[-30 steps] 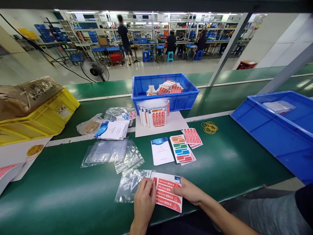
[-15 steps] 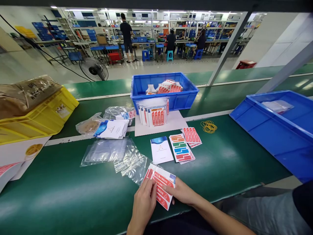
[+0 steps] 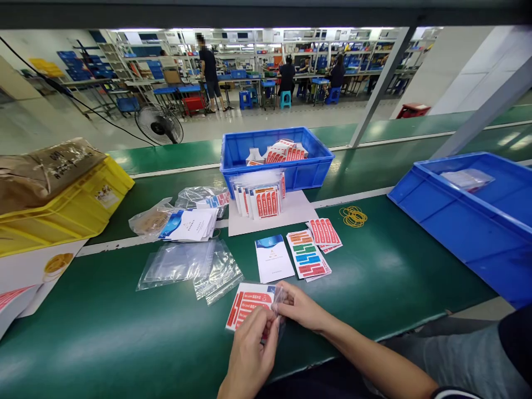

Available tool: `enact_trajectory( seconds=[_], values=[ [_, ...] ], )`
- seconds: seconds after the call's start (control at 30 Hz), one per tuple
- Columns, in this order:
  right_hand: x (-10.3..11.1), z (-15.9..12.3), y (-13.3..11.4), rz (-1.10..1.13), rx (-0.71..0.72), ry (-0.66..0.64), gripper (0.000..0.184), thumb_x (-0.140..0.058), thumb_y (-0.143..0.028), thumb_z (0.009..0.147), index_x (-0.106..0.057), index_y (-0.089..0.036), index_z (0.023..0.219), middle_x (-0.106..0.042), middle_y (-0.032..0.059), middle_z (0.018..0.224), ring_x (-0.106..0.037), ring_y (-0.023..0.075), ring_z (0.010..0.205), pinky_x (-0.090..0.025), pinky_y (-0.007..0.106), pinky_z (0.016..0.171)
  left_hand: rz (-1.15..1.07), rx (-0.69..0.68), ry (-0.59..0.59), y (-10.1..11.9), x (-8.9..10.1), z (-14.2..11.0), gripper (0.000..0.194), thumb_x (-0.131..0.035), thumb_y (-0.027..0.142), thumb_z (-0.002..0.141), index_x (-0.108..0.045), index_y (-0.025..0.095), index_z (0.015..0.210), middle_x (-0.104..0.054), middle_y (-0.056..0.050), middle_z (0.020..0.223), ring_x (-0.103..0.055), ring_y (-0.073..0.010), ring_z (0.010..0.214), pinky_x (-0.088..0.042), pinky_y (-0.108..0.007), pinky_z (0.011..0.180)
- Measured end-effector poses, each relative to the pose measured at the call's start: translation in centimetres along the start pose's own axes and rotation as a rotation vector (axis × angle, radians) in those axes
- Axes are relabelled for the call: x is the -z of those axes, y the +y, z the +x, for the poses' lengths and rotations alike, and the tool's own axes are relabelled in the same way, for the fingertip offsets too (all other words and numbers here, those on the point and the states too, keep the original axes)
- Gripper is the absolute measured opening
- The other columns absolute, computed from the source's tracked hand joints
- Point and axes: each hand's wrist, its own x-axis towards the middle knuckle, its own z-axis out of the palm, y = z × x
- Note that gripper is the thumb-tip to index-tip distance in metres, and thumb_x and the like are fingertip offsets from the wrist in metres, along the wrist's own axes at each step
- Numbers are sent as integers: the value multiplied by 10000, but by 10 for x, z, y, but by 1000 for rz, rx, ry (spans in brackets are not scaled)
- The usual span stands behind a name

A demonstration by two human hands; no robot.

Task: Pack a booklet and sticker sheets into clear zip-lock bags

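Observation:
A clear plastic bag holds red-and-white sticker sheets, with a blue-cornered paper showing behind them. My left hand is closed on the bag's near right part, thumb and fingers together. At the bag's right edge, my right hand pinches the crinkled film. Beyond the hands lie a white-and-blue booklet, a stack of multicoloured sticker sheets and a stack of red sticker sheets. Flat empty zip bags are spread to the left.
Filled bags stand against a blue bin holding more sheets. Stacked booklets lie left of them, yellow rubber bands to the right. A yellow crate and a tilted blue bin flank the green bench.
The sticker sheets and the paper behind them, held bare-handed before, are now inside a clear bag. They have tilted and shifted left, and both hands have moved to the bag's right edge.

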Motion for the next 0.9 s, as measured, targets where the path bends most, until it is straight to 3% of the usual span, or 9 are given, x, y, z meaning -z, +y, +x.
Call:
enact_trajectory(
  seconds=[0.1, 0.17, 0.23, 0.3, 0.4, 0.5, 0.57, 0.67, 0.9],
  values=[
    [7, 6, -10, -78, 3, -111, 322, -685, -430, 743, -521, -155, 776, -511, -48, 620, -487, 80, 538, -403, 202, 515, -7, 1, -9, -1, 22, 16, 72, -492, 226, 871, -560, 207, 859, -597, -43, 845, -566, -174, 797, -427, -274, 718],
    [13, 9, -18, -159, 31, -190, 305, -688, -419, 742, -549, -148, 760, -506, -48, 621, -468, 79, 546, -388, 206, 532, -3, 35, 32, -10, 39, 31, 302, -577, 276, 825, -532, 226, 1119, -584, -83, 1111, -530, -226, 1036, -406, -326, 870],
    [18, 13, -24, -218, 66, -226, 298, -680, -423, 749, -572, -146, 757, -522, -37, 649, -475, 89, 581, -388, 215, 561, -98, 77, -92, -22, 52, 47, 454, -623, 308, 790, -495, 250, 1222, -575, -83, 1182, -528, -241, 1068, -413, -335, 877],
    [21, 18, -27, -219, 97, -188, 317, -616, -460, 797, -583, -146, 768, -535, -24, 663, -491, 100, 595, -397, 228, 577, -276, 133, -299, -36, 57, 59, 265, -601, 331, 804, -608, 228, 1048, -653, -57, 969, -600, -209, 869, -453, -298, 748],
    [27, 25, -24, -165, 151, -45, 379, -506, -520, 851, -582, -149, 838, -555, -4, 690, -500, 107, 589, -404, 239, 574, -526, 257, -312, -54, 51, 65, 183, -563, 348, 833, -604, 188, 757, -604, 0, 686, -554, -134, 616, -417, -236, 589],
    [32, 28, -19, -190, 205, 51, 341, -584, -500, 805, -561, -160, 826, -562, 2, 743, -505, 114, 643, -402, 240, 608, -710, 359, -116, -63, 40, 60, 186, -578, 357, 826, -543, 190, 751, -548, 32, 646, -496, -98, 567, -373, -202, 545],
    [34, 27, -16, -236, 212, 96, 304, -624, -456, 784, -545, -163, 772, -554, -2, 745, -507, 119, 666, -397, 237, 621, -775, 372, -123, -63, 35, 57, 186, -585, 366, 819, -535, 192, 778, -552, 27, 669, -503, -105, 588, -374, -202, 550],
    [33, 25, -13, -298, 220, 105, 253, -598, -400, 807, -548, -162, 738, -539, -10, 703, -490, 115, 635, -382, 231, 596, -715, 319, -206, -58, 31, 55, 183, -587, 358, 816, -560, 181, 778, -564, 8, 710, -519, -125, 643, -389, -216, 587],
    [29, 19, -16, -510, 309, 64, 171, -549, -269, 816, -601, -155, 700, -537, -15, 637, -456, 106, 583, -344, 224, 550, -503, 193, -192, -55, 29, 54, 241, -523, 352, 852, -573, 171, 701, -518, 7, 658, -466, -121, 605, -352, -225, 563]
  ],
)
